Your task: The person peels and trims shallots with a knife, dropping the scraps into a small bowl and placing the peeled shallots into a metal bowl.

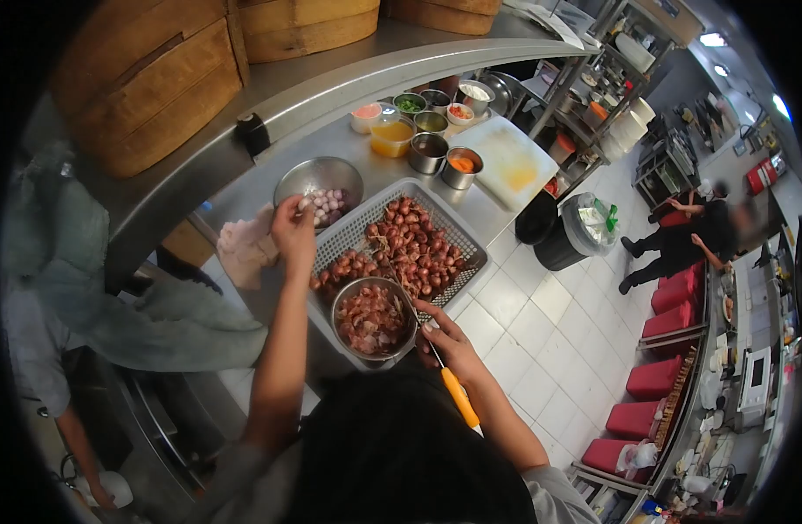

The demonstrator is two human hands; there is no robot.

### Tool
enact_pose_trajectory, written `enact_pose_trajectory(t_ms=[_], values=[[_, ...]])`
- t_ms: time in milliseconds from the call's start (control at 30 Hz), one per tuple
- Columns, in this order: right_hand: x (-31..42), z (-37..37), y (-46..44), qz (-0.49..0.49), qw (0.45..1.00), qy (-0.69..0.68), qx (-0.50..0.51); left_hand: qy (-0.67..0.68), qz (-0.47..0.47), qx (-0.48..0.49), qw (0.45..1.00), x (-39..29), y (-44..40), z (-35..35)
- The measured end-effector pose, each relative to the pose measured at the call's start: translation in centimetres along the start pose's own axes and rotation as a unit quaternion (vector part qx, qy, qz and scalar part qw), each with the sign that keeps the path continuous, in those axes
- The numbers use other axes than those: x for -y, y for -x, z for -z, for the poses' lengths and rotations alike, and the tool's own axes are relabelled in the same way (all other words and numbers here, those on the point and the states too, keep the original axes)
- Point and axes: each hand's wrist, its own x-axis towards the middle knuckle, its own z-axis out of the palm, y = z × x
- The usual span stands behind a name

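My left hand (293, 229) is at the near rim of a steel bowl (289, 185) of peeled shallots (329, 208), its fingertips pinched on a pale shallot. My right hand (445, 339) holds a knife with a yellow handle (459, 397), its blade pointing up and left past a smaller steel bowl. That bowl (333, 320) is full of reddish skins (371, 320) and rests over the near side of a grey perforated basket (477, 258). Unpeeled red shallots (414, 244) fill much of the basket.
Steel cups (428, 153) and a white cutting board (503, 162) stand behind the basket. A pink cloth (246, 248) lies left. Bamboo steamers (148, 83) sit on the upper shelf. A bin (565, 242) stands right. Another person (711, 229) is farther off; another's arm (79, 445) shows lower left.
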Motion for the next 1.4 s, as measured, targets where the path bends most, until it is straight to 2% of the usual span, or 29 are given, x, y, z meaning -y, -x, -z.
enact_pose_trajectory(t_ms=[133,233,267,333,367,433,533,633,733,867,967,1067,1167,1267,1333,1367,1400], values=[[-0.8,0.9,1.0,-0.006,1.000,-0.004,-0.011,-0.162,-0.085,-0.017,0.983,3.9,-3.3,-2.6],[-0.8,1.3,1.5,-0.004,0.999,-0.011,-0.032,-0.182,-0.078,0.076,0.977,2.6,-1.0,-2.8],[-0.9,1.4,1.8,-0.004,0.999,-0.013,-0.040,-0.198,-0.054,0.164,0.965,1.8,0.3,-2.5],[-1.7,2.2,1.8,-0.007,0.998,-0.045,-0.030,-0.340,-0.075,0.269,0.898,2.2,3.3,-2.0],[-1.8,2.6,1.8,-0.008,0.998,-0.058,-0.023,-0.382,-0.107,0.287,0.872,3.1,4.5,-1.9],[-1.5,2.5,1.9,-0.014,0.999,-0.045,-0.025,-0.430,-0.152,0.282,0.844,4.5,6.2,-1.8],[-1.5,2.2,1.9,-0.017,0.999,-0.043,-0.022,-0.472,-0.056,0.340,0.812,3.9,6.8,-2.0],[-1.5,1.9,1.8,-0.012,0.999,-0.034,-0.020,-0.513,-0.049,0.379,0.769,3.6,7.0,-2.4],[-1.3,1.8,1.9,-0.011,0.999,-0.026,-0.024,-0.511,0.008,0.410,0.756,2.5,7.1,-2.7],[-1.7,2.2,1.8,-0.007,0.999,-0.041,-0.017,-0.550,-0.075,0.365,0.747,6.0,8.6,-2.9],[-1.7,2.2,1.8,-0.009,0.999,-0.037,-0.016,-0.513,-0.072,0.421,0.744,5.4,8.5,-2.5],[-1.6,2.1,1.7,-0.005,0.999,-0.029,-0.013,-0.506,-0.016,0.436,0.744,4.4,7.6,-2.3],[-1.7,2.1,1.6,0.000,0.999,-0.039,-0.006,-0.497,-0.023,0.438,0.749,3.4,7.2,-1.6],[-1.5,1.9,1.6,-0.012,1.000,-0.025,0.002,-0.451,-0.025,0.414,0.790,1.5,6.4,-0.3],[-1.6,1.8,1.5,-0.018,0.999,-0.024,0.010,-0.238,0.119,0.401,0.877,0.8,6.0,0.8],[-1.8,1.7,1.4,-0.023,0.999,-0.024,0.016,-0.125,0.191,0.381,0.896,0.6,6.0,1.7],[-2.1,1.7,1.2,-0.015,0.999,-0.017,0.022,0.028,0.273,0.388,0.880,0.0,6.0,2.8]])
